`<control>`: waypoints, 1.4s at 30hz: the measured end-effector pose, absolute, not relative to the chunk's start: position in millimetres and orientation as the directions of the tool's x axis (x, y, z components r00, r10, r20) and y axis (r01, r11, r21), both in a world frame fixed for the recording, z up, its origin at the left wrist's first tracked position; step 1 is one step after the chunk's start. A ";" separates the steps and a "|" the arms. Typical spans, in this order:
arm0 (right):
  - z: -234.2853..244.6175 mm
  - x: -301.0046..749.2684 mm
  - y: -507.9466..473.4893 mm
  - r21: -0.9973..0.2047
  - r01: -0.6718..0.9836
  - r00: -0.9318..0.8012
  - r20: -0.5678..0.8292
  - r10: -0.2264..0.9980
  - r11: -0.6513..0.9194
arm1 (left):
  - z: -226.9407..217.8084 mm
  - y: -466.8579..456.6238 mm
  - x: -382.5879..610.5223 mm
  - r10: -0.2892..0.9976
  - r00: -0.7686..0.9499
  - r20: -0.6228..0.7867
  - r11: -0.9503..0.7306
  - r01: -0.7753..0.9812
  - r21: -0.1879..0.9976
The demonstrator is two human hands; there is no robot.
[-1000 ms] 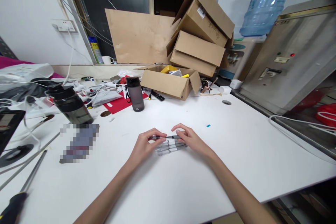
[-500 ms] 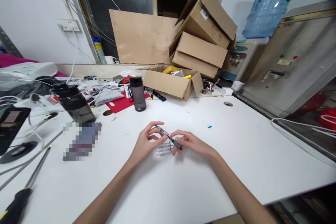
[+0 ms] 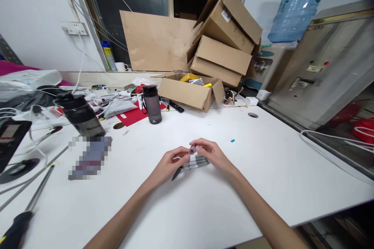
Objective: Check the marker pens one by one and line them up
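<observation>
My left hand (image 3: 172, 163) is closed on a slim pen (image 3: 177, 172), whose dark end sticks out below the fingers toward the lower left. The pen slants up to the right, its middle covered by the fingertips. At its upper end, my right hand (image 3: 212, 155) pinches with thumb and forefinger, by a small dark, clear-looking part. Under and between both hands, several clear pens (image 3: 196, 162) with grey grips lie side by side on the white table (image 3: 187, 206).
A dark water bottle (image 3: 152, 107) stands beyond the hands, with an open cardboard box (image 3: 185, 93) behind it. Another bottle (image 3: 83, 116) and a pixelated flat object (image 3: 92, 159) are left. A screwdriver (image 3: 22, 221) lies near front left. A small blue scrap (image 3: 233, 141) lies right.
The pen has turned: its dark end, earlier at the lower right by my right hand, now points lower left. My left hand has moved down and right, my right hand slightly up.
</observation>
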State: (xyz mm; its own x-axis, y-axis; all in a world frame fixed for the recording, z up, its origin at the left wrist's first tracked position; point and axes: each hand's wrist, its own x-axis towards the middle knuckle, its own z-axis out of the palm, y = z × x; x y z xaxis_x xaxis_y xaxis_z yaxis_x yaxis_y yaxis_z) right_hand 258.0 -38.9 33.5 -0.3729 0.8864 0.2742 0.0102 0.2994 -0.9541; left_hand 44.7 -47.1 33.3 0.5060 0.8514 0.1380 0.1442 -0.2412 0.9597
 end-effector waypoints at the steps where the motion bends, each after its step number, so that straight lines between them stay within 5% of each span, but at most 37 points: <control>1: 32.6 257.0 -38.5 -0.952 0.003 -0.366 0.284 0.886 0.306 | 32.3 -47.2 44.9 0.852 0.507 0.134 -0.243 0.156 0.957; 7: 33.1 257.9 -32.7 -0.947 -0.184 -0.148 0.291 0.945 0.263 | 33.0 -42.4 39.4 0.862 0.480 0.165 -0.301 0.222 0.927; 11: 37.1 268.8 -26.0 -0.830 -0.517 0.022 0.235 0.972 0.212 | 33.2 -36.9 33.9 0.907 0.387 0.167 -0.286 0.274 0.918; 16: 41.9 280.3 -21.1 -0.707 -0.672 0.109 0.201 0.974 0.221 | 23.4 -28.7 26.8 0.935 0.296 0.195 -0.302 0.377 0.875; 42: 47.5 293.4 -22.7 -0.620 -0.739 0.159 0.217 0.963 0.262 | 7.3 -17.5 17.8 0.937 0.292 0.191 -0.309 0.441 0.843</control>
